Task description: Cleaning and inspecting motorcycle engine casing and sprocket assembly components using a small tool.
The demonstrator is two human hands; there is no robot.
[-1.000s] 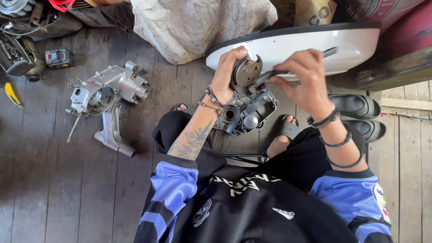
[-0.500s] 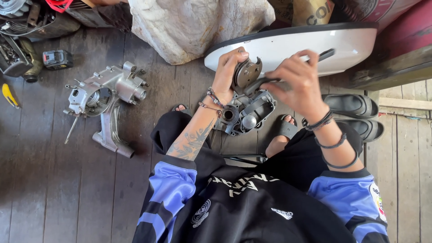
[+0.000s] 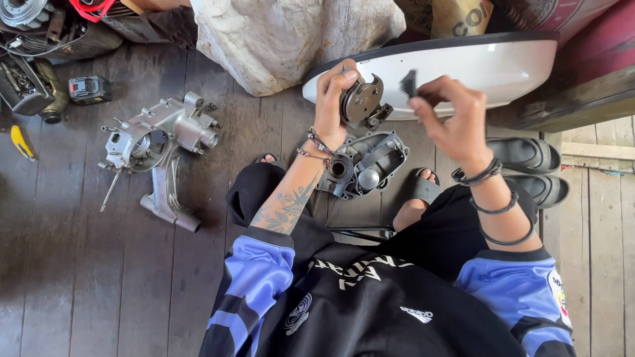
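Left hand (image 3: 334,99) wrapped around a round metal clutch part (image 3: 360,102), held up at 12 o'clock over the dark engine cover (image 3: 367,165). Right hand (image 3: 450,116) at 1 o'clock, fingertips pinched on a small dark tool (image 3: 409,82), apart from the part. Silver crankcase (image 3: 159,142) lying at 9 o'clock, untouched. Work on the part seemingly midway, nothing refitted yet.

Bare floorboards (image 3: 79,277) open at left, engine case (image 3: 159,149) lying beyond them, white panel (image 3: 489,66) and sack (image 3: 284,36) blocking ahead, 2 black sandals (image 3: 529,168) crowding the right, dark casing (image 3: 367,165) between the knees
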